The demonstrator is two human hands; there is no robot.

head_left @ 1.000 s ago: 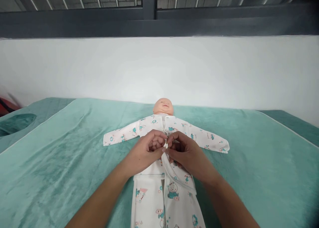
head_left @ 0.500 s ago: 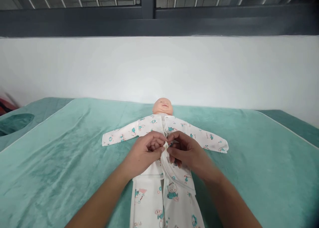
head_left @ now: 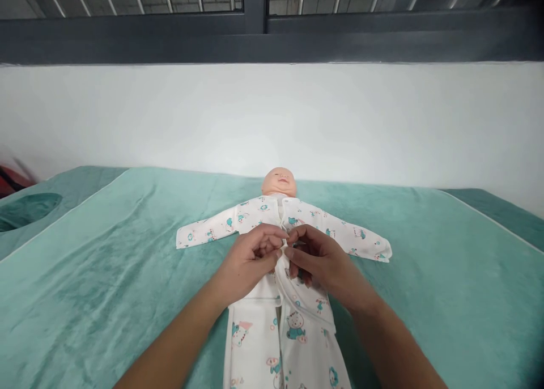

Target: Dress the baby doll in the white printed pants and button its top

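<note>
A baby doll [head_left: 279, 182] lies on its back, head toward the wall, dressed in a white printed baby jacket [head_left: 259, 208] with both sleeves spread wide. White printed trousers [head_left: 255, 343] cover the legs below it. Over the doll's chest, my left hand [head_left: 250, 261] pinches the jacket's front edge between thumb and fingers. Facing it, my right hand [head_left: 321, 258] pinches the other front edge, the fingertips of both hands almost touching. Whatever fastener lies between the fingertips is too small and covered to make out. Above my hands the jacket front stands slightly apart at the neck.
A green plush blanket [head_left: 127, 264] spreads under the doll. Behind it rises a white wall [head_left: 272, 117] with a dark window frame [head_left: 255, 37] and metal bars. A red and black object [head_left: 12, 179] shows at the far left edge.
Both hands stay at the jacket front; the fingertips have shifted slightly, and less of the white edge shows between them. The whole view has moved a little.
</note>
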